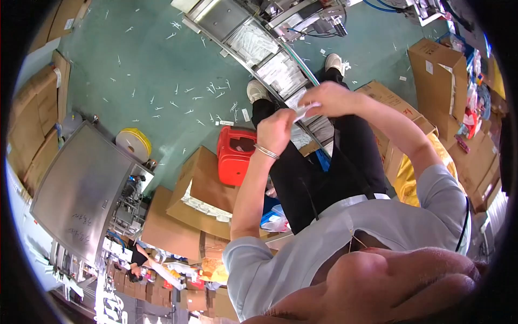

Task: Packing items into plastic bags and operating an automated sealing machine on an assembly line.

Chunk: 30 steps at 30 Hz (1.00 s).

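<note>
Above the conveyor, my left hand (275,131) is closed in a pinch on one end of some thin white plastic pieces (307,110). Facing it, my right hand (330,99) pinches the same pieces from the other side. They are too small and blurred to tell their exact kind. Below the hands runs a narrow metal conveyor (210,33) with dividers. Its compartments hold heaps of slim white pieces (252,44), and more of them (280,73) lie nearer my knees.
A red plastic stool (236,178) stands at my left, beside an open cardboard box (202,181). Small white forked pieces (216,89) litter the green floor. More cartons (438,75) stand at right. A metal-topped machine (81,183) is far left; another person (138,259) is beyond it.
</note>
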Tool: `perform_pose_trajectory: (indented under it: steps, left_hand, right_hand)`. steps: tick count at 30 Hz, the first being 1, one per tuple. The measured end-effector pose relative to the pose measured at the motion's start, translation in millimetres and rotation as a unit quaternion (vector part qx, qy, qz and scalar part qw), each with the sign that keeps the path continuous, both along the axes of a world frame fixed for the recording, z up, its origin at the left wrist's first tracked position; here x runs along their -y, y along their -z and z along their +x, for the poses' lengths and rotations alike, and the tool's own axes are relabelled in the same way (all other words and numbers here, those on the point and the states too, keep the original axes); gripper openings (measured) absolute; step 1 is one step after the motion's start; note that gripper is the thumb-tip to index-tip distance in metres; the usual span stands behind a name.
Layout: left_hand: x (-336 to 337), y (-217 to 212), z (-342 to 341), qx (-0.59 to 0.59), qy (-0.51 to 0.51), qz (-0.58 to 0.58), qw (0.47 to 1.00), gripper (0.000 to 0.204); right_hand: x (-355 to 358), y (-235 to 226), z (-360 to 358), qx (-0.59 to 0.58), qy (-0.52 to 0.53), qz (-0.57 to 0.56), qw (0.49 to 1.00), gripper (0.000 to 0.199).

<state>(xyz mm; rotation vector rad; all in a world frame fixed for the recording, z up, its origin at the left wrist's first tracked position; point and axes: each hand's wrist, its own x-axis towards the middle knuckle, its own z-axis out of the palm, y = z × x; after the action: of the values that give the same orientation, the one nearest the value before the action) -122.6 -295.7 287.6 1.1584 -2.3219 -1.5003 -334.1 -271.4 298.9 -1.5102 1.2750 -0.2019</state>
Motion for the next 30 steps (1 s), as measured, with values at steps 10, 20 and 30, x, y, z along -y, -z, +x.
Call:
perform_pose_trajectory:
  steps: [10,20,30]
  left_hand:
    - [-46.2,-64.4,-35.2,-0.081,-0.069,0.264,0.959,0.013]
    - [-65.6,-97.5,-56.9,-0.157,-0.129,0.053,0.978,0.016]
    - [49.5,101.3,-15.2,0.29,-0.168,-0.019,0.942,0.031]
  right_hand:
    - [-94.0,-68.2,16.4,0.103,0.245,-0.003,0.964,0.012]
    - [-149.4,-129.0,-1.0,-0.004,0.413,-0.054,0.909,0.016]
    - [-198.2,-63.7,13.8,0.055,0.566,0.151,0.808,0.021]
